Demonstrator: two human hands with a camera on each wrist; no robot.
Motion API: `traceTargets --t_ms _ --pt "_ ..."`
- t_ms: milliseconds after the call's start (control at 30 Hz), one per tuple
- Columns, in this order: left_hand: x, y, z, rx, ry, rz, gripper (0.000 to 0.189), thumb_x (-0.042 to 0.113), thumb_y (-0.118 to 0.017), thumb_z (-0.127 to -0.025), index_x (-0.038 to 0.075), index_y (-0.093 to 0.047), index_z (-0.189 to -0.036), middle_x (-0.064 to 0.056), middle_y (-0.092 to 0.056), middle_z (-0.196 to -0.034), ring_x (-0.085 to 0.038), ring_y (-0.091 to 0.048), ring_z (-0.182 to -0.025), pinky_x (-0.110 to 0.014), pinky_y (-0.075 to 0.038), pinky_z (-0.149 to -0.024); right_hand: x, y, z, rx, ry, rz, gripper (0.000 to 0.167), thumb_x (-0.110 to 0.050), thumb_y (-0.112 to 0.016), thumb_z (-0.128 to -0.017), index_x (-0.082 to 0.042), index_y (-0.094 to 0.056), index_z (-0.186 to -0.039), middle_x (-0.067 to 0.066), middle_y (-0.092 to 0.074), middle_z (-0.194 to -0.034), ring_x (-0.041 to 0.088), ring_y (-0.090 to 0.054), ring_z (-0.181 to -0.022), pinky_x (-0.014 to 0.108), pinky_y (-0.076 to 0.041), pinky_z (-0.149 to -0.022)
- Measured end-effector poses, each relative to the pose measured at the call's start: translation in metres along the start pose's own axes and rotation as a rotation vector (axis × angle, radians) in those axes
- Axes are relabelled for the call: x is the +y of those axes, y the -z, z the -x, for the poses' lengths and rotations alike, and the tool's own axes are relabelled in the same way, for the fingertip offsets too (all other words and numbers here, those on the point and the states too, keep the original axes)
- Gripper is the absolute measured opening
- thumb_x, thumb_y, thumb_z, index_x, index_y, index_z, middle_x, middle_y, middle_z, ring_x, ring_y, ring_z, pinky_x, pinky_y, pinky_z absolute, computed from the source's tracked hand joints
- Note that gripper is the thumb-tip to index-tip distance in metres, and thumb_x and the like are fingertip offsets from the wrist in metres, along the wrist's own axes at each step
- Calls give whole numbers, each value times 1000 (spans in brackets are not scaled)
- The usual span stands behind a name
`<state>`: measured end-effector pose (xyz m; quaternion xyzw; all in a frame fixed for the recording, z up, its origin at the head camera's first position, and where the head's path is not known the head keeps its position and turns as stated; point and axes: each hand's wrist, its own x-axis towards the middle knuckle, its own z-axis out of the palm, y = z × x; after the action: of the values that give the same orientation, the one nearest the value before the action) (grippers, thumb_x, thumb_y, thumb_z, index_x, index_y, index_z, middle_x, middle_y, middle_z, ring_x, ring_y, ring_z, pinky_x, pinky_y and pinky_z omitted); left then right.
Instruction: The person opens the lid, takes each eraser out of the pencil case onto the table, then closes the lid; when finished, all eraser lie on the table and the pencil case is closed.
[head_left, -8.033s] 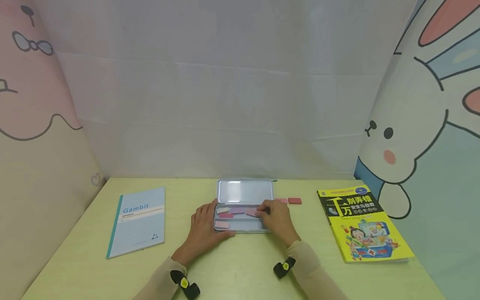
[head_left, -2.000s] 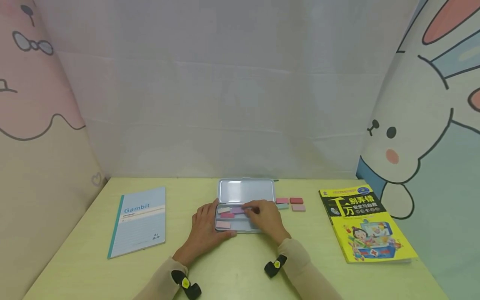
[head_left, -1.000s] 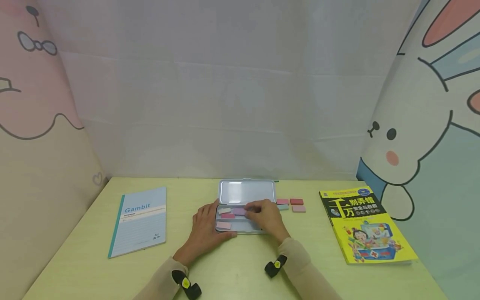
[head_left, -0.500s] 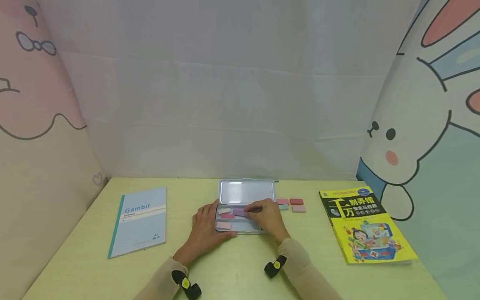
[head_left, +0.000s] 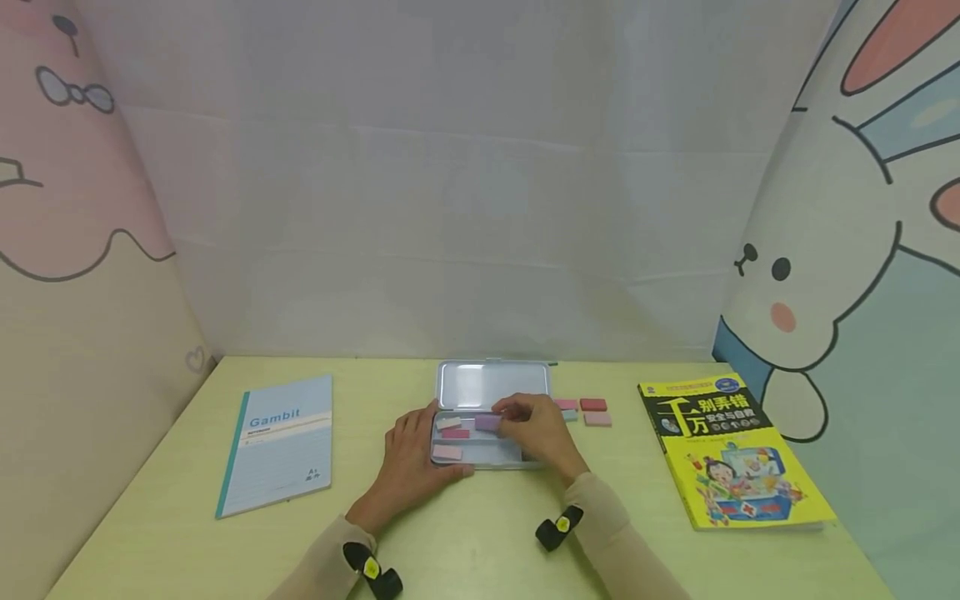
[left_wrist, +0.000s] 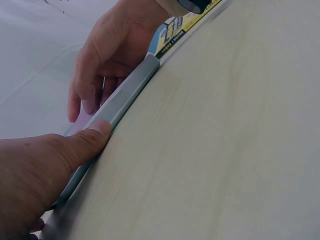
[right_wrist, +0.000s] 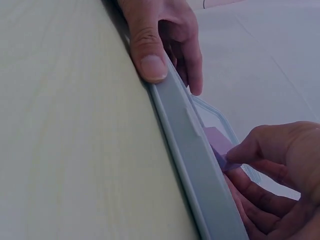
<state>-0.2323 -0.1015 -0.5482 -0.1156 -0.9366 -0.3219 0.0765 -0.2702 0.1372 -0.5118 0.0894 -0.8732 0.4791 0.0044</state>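
Note:
A pale blue metal pencil case (head_left: 480, 454) lies open on the table, its lid (head_left: 491, 385) tipped back. My left hand (head_left: 412, 454) holds the case's left end, thumb on the front wall and fingers along the far side. My right hand (head_left: 540, 429) pinches a purple rectangular block (head_left: 487, 423) between thumb and finger over the back compartment. The right wrist view shows that purple block (right_wrist: 220, 142) tilted above the rim. Inside the case are a white block (head_left: 448, 423), a deep pink block (head_left: 455, 433) and, in the front compartment, a light pink block (head_left: 447, 452).
Right of the case lie a pink block (head_left: 566, 404), a teal block (head_left: 570, 415), a red block (head_left: 593, 404) and a light pink block (head_left: 597, 419). A blue notebook (head_left: 281, 446) is at the left, a yellow book (head_left: 738, 458) at the right.
A light pink block, held by my right hand 8 seconds ago, now lies right of the case. My right hand has since taken the purple block and shifted it slightly right. My left hand stayed put.

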Motion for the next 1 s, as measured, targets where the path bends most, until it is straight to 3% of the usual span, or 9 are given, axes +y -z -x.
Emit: traceTargets --t_ms 300,667,800,1000 --pt "-2 -2 -1 5 -3 -16 120 58 -91 -76 3 -33 -166 -20 -54 -154 -43 -43 -145 -65 -34 -117 1 30 -1 -92 -71 -75 11 -17 -81 -92 -21 -87 -101 -1 -79 -112 18 -65 -99 30 -51 -86" --pt "-1 -1 0 3 15 -2 120 57 -91 -76 4 -33 -166 -19 -54 -154 -42 -42 -145 -64 -34 -118 12 71 -1 -203 -76 -116 17 -23 -87 -90 -13 -84 -104 3 -80 -109 16 -69 -100 39 -51 -101" --pt "-1 -1 0 1 15 -7 120 58 -91 -76 4 -32 -166 -19 -54 -154 -42 -42 -146 -64 -34 -119 16 85 -1 -241 -55 -148 19 -18 -86 -90 -7 -83 -105 8 -80 -110 18 -71 -98 34 -59 -94" --pt "0 -1 0 -2 21 -10 120 57 -92 -77 4 -32 -167 -19 -53 -155 -42 -42 -146 -64 -34 -118 23 107 0 -279 -35 -194 23 -14 -86 -90 0 -82 -108 15 -82 -114 15 -76 -99 29 -63 -89"
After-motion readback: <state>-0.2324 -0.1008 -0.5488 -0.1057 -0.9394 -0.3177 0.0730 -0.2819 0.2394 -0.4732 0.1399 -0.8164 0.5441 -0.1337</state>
